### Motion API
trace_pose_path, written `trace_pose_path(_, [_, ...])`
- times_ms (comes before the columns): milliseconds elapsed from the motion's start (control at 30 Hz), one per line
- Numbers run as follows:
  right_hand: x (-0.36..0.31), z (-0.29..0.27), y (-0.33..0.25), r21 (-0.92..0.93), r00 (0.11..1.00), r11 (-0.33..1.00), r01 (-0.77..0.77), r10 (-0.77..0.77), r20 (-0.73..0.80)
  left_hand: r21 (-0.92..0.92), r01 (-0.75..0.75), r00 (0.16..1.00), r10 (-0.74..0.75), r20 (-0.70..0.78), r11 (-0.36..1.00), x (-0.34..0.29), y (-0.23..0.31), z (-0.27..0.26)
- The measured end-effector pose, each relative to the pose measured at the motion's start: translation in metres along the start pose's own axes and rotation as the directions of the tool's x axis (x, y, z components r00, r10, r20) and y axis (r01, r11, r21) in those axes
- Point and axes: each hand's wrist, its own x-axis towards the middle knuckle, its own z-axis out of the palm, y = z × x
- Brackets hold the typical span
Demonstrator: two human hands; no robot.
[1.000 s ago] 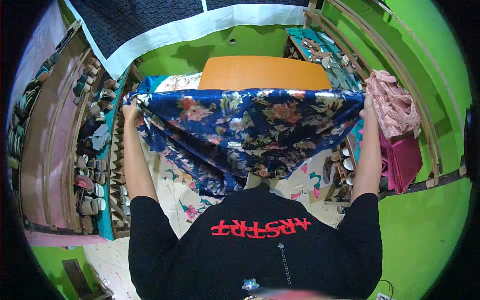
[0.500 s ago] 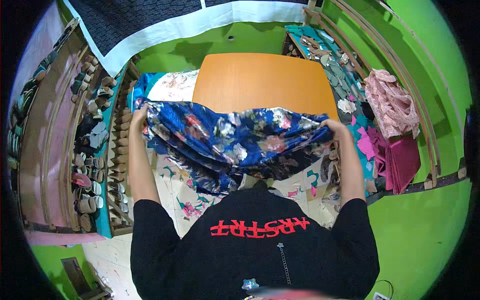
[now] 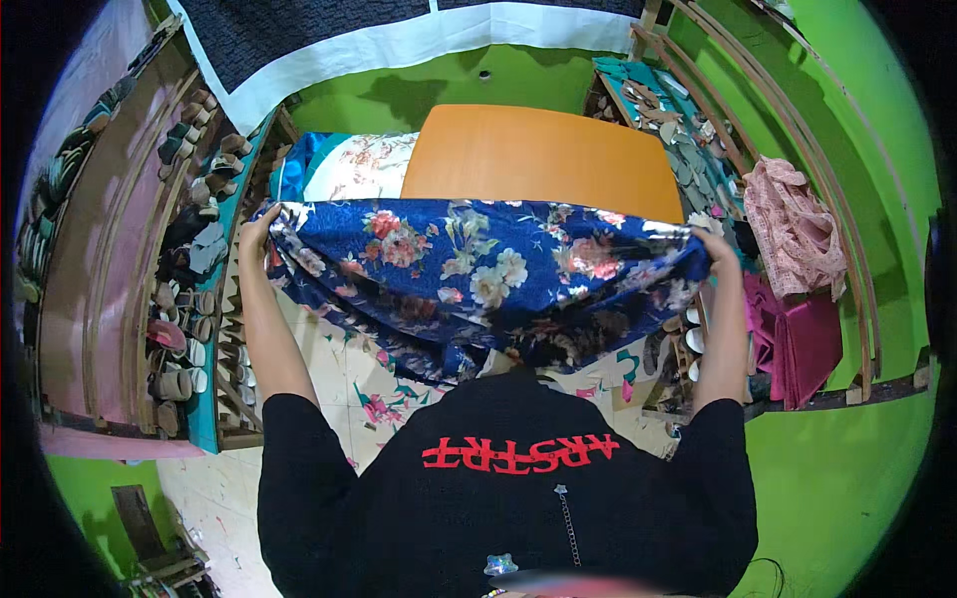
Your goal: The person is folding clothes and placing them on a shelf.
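Note:
A blue floral fabric [image 3: 488, 269], shiny and printed with pink and white flowers, is stretched between my two hands in front of my chest. My left hand [image 3: 261, 227] grips its upper left corner, and my right hand [image 3: 713, 249] grips the upper right one. Its top edge is pulled nearly straight, while the lower part sags in folds. Behind it stands an orange table [image 3: 543, 154], whose near edge the fabric hides. White floral cloth [image 3: 364, 167] shows just left of the tabletop.
Shelves of shoes [image 3: 184, 339] run along the left. On the right are grey-green cut pieces [image 3: 693, 164], a pink crumpled cloth [image 3: 793, 224] and folded magenta fabric [image 3: 807, 344]. Colourful scraps [image 3: 384, 404] litter the tiled floor [image 3: 344, 369]. Dark cloth with a white border [image 3: 399, 60] hangs at the back.
My hands have moved farther apart, drawing the fabric's top edge taut and straight. More of its flower print now lies flat, where it was bunched and sagging before. The view has shifted slightly.

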Motion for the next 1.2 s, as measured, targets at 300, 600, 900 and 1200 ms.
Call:
trace_pose_path(300, [0.015, 0.011, -0.034, -0.104, 0.555, 0.582, 0.807, -0.806, -0.206, -0.738, -0.213, 0.919, 0.388, 0.071, 0.640, 0.001, 0.049, -0.003])
trace_pose_path(600, [0.011, -0.019, -0.078, -0.914, 0.582, 0.259, 0.311, -0.813, -0.032, 0.440, -0.449, 0.885, 0.320, 0.338, 0.778, -0.014, 0.078, 0.023])
trace_pose_path(900, [-0.014, -0.106, -0.105, -0.532, 0.350, 0.743, 0.405, -0.664, -0.661, 0.238, -0.399, 0.686, 0.461, -0.563, 0.885, 0.035, 0.074, -0.059])
trace_pose_path(1200, [0.014, -0.073, -0.008, -0.371, 0.171, 0.701, 0.609, -0.573, -0.802, 0.203, -0.631, 0.569, 0.625, -0.534, 0.749, 0.033, 0.011, 0.003])
